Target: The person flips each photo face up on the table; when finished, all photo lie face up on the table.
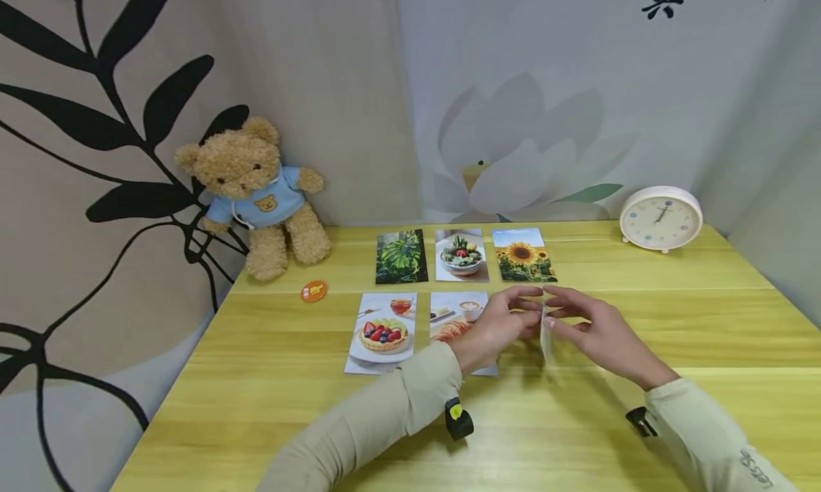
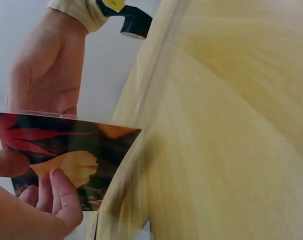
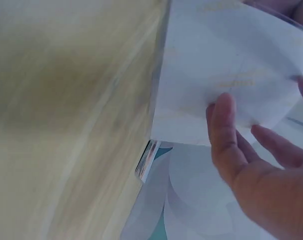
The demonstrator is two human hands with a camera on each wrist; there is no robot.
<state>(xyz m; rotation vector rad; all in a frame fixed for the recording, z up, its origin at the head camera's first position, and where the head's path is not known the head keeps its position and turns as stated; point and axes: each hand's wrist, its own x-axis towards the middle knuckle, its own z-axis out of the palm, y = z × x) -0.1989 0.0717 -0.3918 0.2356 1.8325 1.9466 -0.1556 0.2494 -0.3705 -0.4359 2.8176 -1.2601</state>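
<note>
Above the table, both hands hold a photo card [image 1: 545,335] upright between them, seen nearly edge-on. My left hand [image 1: 497,328] has its fingers against the picture side; in the left wrist view that side is dark with red and a yellow fan shape. On the other side, my right hand [image 1: 603,335] touches the white back with thumb and fingers, as the right wrist view shows. Whether it is a single card is unclear. Under my left forearm lies a croissant card [image 1: 452,329], partly hidden, with a fruit tart card [image 1: 383,335] to its left.
Behind lie a leaf card [image 1: 400,257], a cactus bowl card [image 1: 462,257] and a sunflower card [image 1: 524,257] in a row. A teddy bear [image 1: 263,200] sits at back left near an orange round disc [image 1: 314,291]. A white clock [image 1: 661,218] stands at back right.
</note>
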